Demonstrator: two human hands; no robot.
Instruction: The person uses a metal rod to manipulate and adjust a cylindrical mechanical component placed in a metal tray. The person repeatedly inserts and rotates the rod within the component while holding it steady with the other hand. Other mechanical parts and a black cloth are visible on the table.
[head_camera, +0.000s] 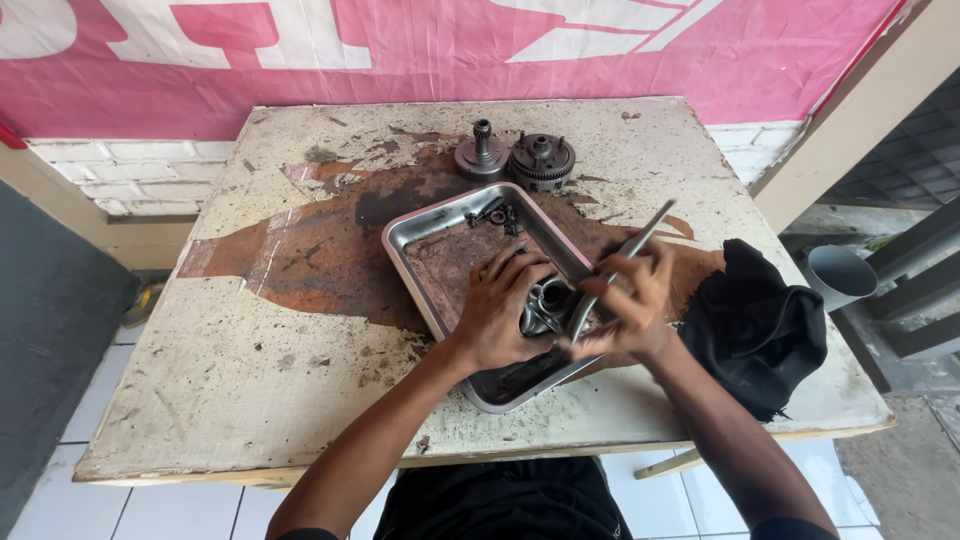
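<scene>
My left hand (500, 310) grips a dark metal engine part (546, 306) that rests inside a shallow steel tray (430, 232) on a worn table. My right hand (635, 305) is closed around a long grey metal rod-like tool (622, 258), which slants from the part up toward the right. Both hands meet over the tray's near right corner. Several small bolts and rings (497, 214) lie at the tray's far end.
Two round geared metal assemblies (481, 157) (542, 160) stand behind the tray. A crumpled black cloth (755, 325) lies at the table's right. The peeling tabletop (230, 370) ends close to my body; a grey pipe (840, 275) sits beyond the right edge.
</scene>
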